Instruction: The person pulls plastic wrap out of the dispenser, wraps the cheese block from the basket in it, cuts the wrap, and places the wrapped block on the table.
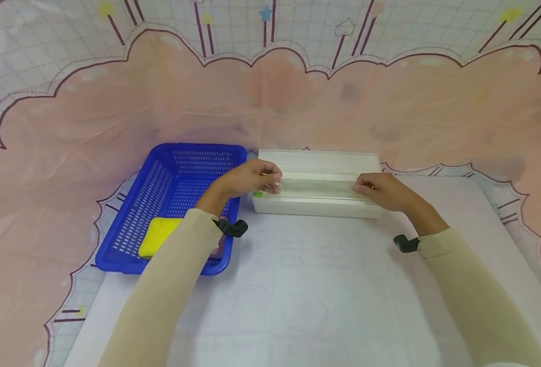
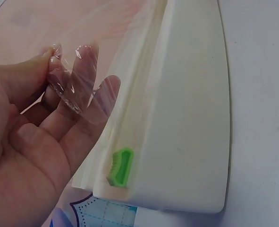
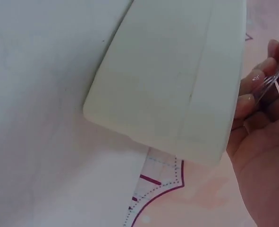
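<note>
A white cling film dispenser (image 1: 316, 208) stands at the back of the table with its lid (image 1: 318, 159) raised behind it. Clear cling film (image 1: 316, 187) stretches across its top between both hands. At the left end, my left hand (image 1: 252, 178) pinches the film's edge between thumb and index finger; in the left wrist view the film (image 2: 80, 97) drapes over the other fingers. A green slide cutter (image 2: 122, 168) sits on the dispenser near that end. My right hand (image 1: 385, 191) pinches a gathered bit of film (image 3: 267, 87) at the right end.
Left of the dispenser, a blue plastic basket (image 1: 197, 147) holds a folded yellow cloth (image 1: 160, 234) and a brownish-pink item (image 1: 217, 250) mostly hidden by the left arm. A white sheet (image 1: 316, 295) covers the table. Patterned fabric (image 1: 316, 112) hangs close behind.
</note>
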A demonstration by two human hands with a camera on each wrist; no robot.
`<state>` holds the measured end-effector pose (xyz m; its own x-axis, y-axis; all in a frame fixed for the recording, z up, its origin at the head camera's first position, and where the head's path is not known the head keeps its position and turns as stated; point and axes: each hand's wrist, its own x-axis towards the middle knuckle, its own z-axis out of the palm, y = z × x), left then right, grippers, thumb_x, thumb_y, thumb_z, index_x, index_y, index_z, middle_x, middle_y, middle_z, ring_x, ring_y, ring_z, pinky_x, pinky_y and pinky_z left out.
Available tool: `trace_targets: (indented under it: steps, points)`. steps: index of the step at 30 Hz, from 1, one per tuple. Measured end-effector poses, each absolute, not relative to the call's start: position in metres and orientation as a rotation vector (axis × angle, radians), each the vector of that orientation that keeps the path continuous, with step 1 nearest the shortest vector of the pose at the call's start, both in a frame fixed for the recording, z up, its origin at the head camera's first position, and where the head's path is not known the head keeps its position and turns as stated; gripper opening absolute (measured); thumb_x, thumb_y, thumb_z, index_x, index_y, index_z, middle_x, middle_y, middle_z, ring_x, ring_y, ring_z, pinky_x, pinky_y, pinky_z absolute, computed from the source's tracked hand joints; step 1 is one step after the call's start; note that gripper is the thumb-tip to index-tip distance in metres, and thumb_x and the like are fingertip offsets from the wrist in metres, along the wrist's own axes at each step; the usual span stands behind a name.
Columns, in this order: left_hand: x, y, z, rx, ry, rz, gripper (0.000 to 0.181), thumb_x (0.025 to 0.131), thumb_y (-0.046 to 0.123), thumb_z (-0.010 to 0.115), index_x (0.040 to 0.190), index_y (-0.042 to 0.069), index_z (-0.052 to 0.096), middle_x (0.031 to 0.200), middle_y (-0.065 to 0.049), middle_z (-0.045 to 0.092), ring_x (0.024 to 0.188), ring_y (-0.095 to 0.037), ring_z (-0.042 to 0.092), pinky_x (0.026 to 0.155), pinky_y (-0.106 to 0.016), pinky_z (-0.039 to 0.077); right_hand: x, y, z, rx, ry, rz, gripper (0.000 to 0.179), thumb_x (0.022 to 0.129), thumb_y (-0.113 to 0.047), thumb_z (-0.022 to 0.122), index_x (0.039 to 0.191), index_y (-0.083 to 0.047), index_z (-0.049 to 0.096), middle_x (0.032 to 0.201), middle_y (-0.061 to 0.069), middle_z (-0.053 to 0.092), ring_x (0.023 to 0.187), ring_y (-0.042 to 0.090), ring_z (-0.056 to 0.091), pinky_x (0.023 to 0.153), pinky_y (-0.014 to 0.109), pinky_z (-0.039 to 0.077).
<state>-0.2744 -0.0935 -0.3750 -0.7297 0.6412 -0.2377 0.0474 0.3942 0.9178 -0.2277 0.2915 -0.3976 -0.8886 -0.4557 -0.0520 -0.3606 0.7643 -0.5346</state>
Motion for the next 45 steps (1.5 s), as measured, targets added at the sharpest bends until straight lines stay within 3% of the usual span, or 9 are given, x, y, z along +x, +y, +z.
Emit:
trace_targets:
  steps: [6, 15, 21, 27, 31, 36, 39, 45]
  points:
    - [-0.268, -0.095, -0.367, 0.672, 2.146, 1.279, 0.029, 0.107, 0.023, 0.055, 0.117, -0.003, 0.064, 0.106, -0.011, 0.07, 0.103, -0.023, 0.072, 0.101, -0.037, 0.055, -0.223, 0.302, -0.395, -0.644, 2.751, -0.791, 0.012, 0.1, -0.024, 0.068, 0.098, -0.013, 0.063, 0.082, 0.001, 0.056, 0.078, 0.018, 0.05, 0.066, 0.026, 0.042]
    - [-0.264, -0.099, -0.36, 0.713, 2.167, 1.314, 0.026, 0.107, 0.019, 0.055, 0.115, -0.004, 0.063, 0.106, -0.012, 0.069, 0.102, -0.022, 0.072, 0.103, -0.038, 0.054, -0.218, 0.312, -0.392, -0.686, 2.956, -0.894, 0.006, 0.095, -0.017, 0.074, 0.097, -0.013, 0.077, 0.094, 0.001, 0.072, 0.089, 0.016, 0.062, 0.078, 0.02, 0.05]
    - [-0.259, -0.107, -0.354, 0.726, 2.186, 1.366, 0.028, 0.107, 0.019, 0.054, 0.117, -0.006, 0.062, 0.103, -0.013, 0.067, 0.1, -0.023, 0.072, 0.101, -0.039, 0.056, -0.204, 0.307, -0.38, -0.453, 2.946, -1.121, 0.014, 0.097, -0.027, 0.072, 0.101, -0.015, 0.078, 0.1, 0.005, 0.078, 0.093, 0.004, 0.068, 0.081, 0.014, 0.049]
    - [-0.244, -0.115, -0.34, 0.691, 2.198, 1.403, 0.024, 0.107, 0.021, 0.054, 0.115, -0.001, 0.062, 0.101, -0.011, 0.064, 0.103, -0.033, 0.072, 0.101, -0.041, 0.055, -0.187, 0.297, -0.37, -0.68, 2.972, -1.298, 0.008, 0.098, -0.011, 0.069, 0.098, -0.01, 0.076, 0.097, 0.009, 0.079, 0.09, -0.009, 0.066, 0.083, 0.006, 0.049]
    - [-0.229, -0.118, -0.33, 0.736, 2.191, 1.441, 0.021, 0.109, 0.021, 0.049, 0.113, 0.003, 0.058, 0.101, -0.012, 0.062, 0.102, -0.038, 0.068, 0.102, -0.041, 0.054, -0.173, 0.29, -0.362, -0.752, 2.948, -1.409, 0.01, 0.099, -0.005, 0.065, 0.098, -0.008, 0.074, 0.095, 0.006, 0.079, 0.092, -0.006, 0.068, 0.085, 0.007, 0.051]
    - [-0.207, -0.12, -0.323, 0.87, 2.211, 1.434, 0.021, 0.11, 0.023, 0.045, 0.112, 0.006, 0.057, 0.119, -0.007, 0.071, 0.096, -0.033, 0.063, 0.088, -0.038, 0.053, -0.158, 0.285, -0.357, -0.742, 2.895, -1.55, 0.008, 0.099, -0.001, 0.062, 0.099, -0.001, 0.071, 0.092, -0.011, 0.076, 0.088, -0.004, 0.072, 0.083, 0.011, 0.054]
    - [-0.193, -0.121, -0.318, 0.94, 2.192, 1.451, 0.018, 0.111, 0.02, 0.043, 0.107, 0.006, 0.054, 0.121, -0.008, 0.075, 0.097, -0.035, 0.061, 0.085, -0.035, 0.052, -0.149, 0.283, -0.354, -0.778, 2.887, -1.604, 0.009, 0.098, 0.003, 0.062, 0.1, 0.001, 0.07, 0.094, -0.017, 0.074, 0.089, -0.004, 0.073, 0.083, 0.012, 0.055]
    - [-0.162, -0.123, -0.311, 1.06, 2.172, 1.47, 0.015, 0.111, 0.012, 0.041, 0.105, 0.003, 0.052, 0.114, -0.01, 0.077, 0.114, -0.023, 0.067, 0.093, -0.031, 0.053, -0.132, 0.282, -0.352, -0.993, 2.664, -1.865, 0.014, 0.094, 0.016, 0.058, 0.097, 0.008, 0.069, 0.095, -0.002, 0.075, 0.091, 0.006, 0.074, 0.085, 0.017, 0.057]
